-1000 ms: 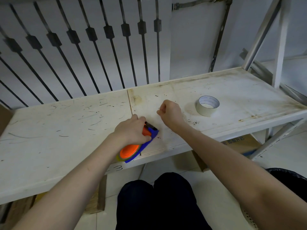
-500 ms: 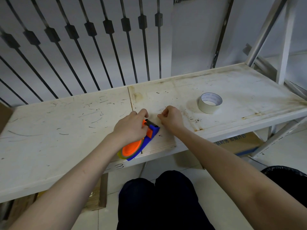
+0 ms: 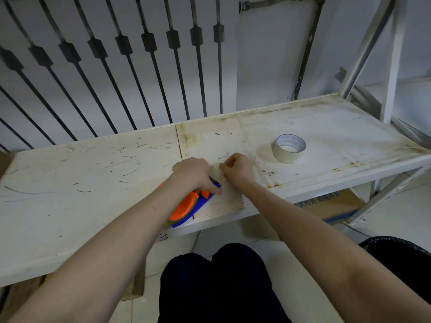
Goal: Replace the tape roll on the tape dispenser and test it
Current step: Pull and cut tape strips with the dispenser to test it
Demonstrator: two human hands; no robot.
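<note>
Tape dispenser (image 3: 186,207), orange and blue, lies at the near edge of a scuffed white shelf (image 3: 93,183), its rear end reaching the front lip. In the head view the left hand (image 3: 191,174) comes down on it from above, fingers curled over the front part and gripping it, so the nose of the dispenser is mostly hidden.

Just beside it to the right, the right hand (image 3: 238,170) is held low over the shelf with fingers curled and thumb and forefinger pressed together. They pinch a pale tape strip (image 3: 215,171) that runs back toward the dispenser; the strip is faint against the white board and its edges are hard to trace.

A tape roll (image 3: 289,148), off-white, lies flat on the shelf to the right, well apart from both hands.

Dark railing bars (image 3: 149,66) stand behind the shelf, and a white rack upright (image 3: 394,66) rises at the right end. Under the shelf sits a cardboard box (image 3: 326,203) with blue print. The person's dark trousers (image 3: 221,287) fill the bottom middle, with a black bag (image 3: 401,257) at the lower right.
</note>
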